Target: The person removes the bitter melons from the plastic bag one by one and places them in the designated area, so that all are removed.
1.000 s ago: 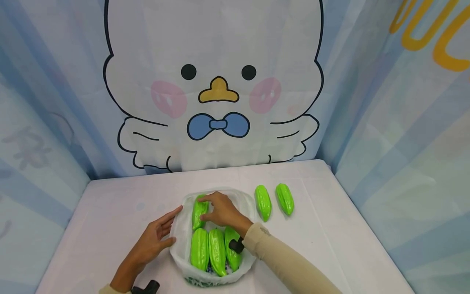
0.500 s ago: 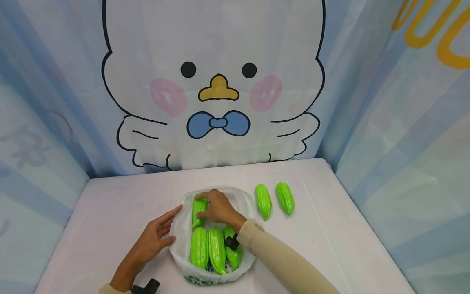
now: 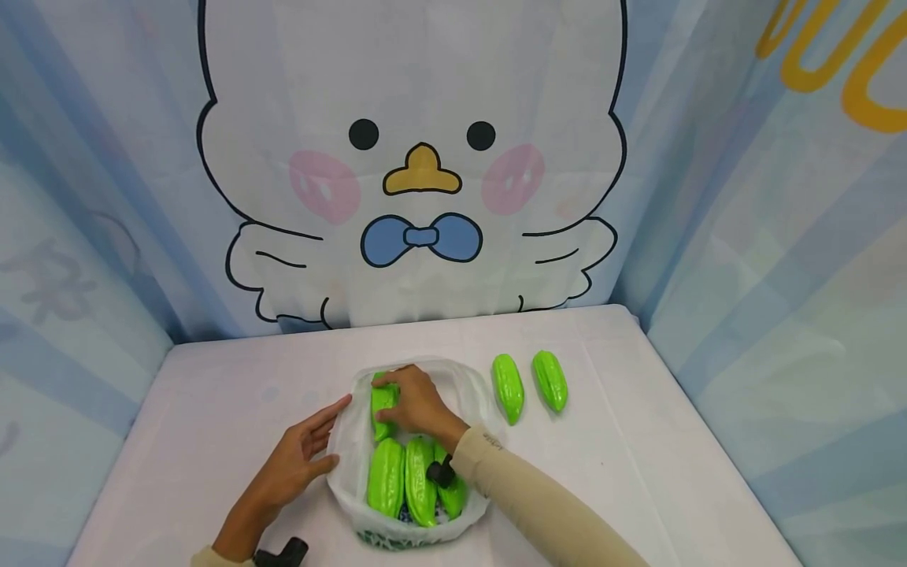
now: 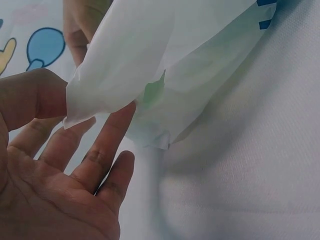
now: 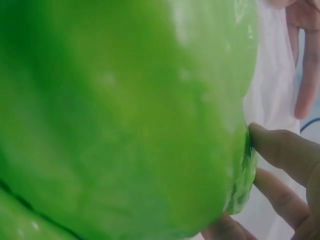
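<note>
My right hand (image 3: pixel 418 399) reaches into a white plastic bag (image 3: pixel 347 492) whose rim is spread wide. Thumb and fingers pinch a glossy, ridged green vegetable (image 3: pixel 383 405), long in shape, at the bag's far left inside. Three similar green vegetables (image 3: pixel 386 476) lie side by side in the near half of the bag, the rightmost partly covered by the right wrist camera. Against the bag's left side rests my left hand (image 3: pixel 290 465), fingers extended and spread; the left wrist view shows its fingertips at the bag's thin film (image 4: pixel 135 60). A vegetable (image 5: pixel 150 115) fills much of the right wrist view.
Two more green vegetables (image 3: pixel 508 389) lie on the white-covered table (image 3: pixel 602 472) to the right of the bag. Behind stands a cloth backdrop (image 3: pixel 425 299) with a cartoon bird; blue cloth walls (image 3: pixel 765 331) flank both sides.
My right hand has shifted slightly to the left and away with the pinched vegetable, which sits nearer the bag's far left wall. The left hand has stayed in place.
</note>
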The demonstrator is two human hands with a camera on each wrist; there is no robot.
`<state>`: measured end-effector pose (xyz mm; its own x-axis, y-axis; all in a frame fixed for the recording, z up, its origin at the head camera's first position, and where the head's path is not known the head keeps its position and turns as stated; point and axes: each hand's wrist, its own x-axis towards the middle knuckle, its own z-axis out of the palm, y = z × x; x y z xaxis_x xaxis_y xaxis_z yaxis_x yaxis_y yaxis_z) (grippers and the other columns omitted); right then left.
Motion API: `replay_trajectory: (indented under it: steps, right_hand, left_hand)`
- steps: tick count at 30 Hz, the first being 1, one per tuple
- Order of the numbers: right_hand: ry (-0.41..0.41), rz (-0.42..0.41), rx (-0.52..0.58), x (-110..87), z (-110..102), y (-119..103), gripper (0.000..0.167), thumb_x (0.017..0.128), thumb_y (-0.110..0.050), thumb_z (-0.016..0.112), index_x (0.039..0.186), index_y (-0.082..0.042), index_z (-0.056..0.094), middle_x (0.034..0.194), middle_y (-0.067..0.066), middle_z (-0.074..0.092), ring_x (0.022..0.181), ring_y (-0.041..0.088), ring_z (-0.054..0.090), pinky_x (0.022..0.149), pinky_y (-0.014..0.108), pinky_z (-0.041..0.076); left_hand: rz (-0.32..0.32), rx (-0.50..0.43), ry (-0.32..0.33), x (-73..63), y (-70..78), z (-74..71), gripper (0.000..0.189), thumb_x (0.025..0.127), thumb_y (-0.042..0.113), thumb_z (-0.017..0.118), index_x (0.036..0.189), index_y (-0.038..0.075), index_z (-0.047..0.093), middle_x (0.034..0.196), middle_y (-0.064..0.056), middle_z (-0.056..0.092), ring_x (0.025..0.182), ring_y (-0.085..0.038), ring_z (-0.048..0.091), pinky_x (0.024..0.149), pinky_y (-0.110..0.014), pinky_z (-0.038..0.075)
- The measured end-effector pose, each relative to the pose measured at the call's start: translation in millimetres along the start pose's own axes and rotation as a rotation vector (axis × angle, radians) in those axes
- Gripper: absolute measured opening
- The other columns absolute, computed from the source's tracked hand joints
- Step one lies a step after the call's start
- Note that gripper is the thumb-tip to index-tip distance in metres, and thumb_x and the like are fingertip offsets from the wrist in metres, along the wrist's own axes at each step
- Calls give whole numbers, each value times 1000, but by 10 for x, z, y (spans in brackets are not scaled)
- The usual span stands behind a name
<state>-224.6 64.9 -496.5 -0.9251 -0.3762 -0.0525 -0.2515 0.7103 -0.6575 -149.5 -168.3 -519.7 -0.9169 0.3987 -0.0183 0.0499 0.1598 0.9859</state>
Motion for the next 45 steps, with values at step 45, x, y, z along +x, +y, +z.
replay_trajectory:
  steps: [45]
  right_hand:
    - [47, 2, 314, -505, -501, -97, 55, 88, -14, 87, 140, -24, 72, 159, 8, 51, 137, 29, 61, 99, 28, 62]
  left_hand:
    - [-76, 12, 8, 6, 34, 22, 85, 95, 4, 73, 169, 16, 32, 171, -16, 36, 153, -42, 44, 111, -20, 50]
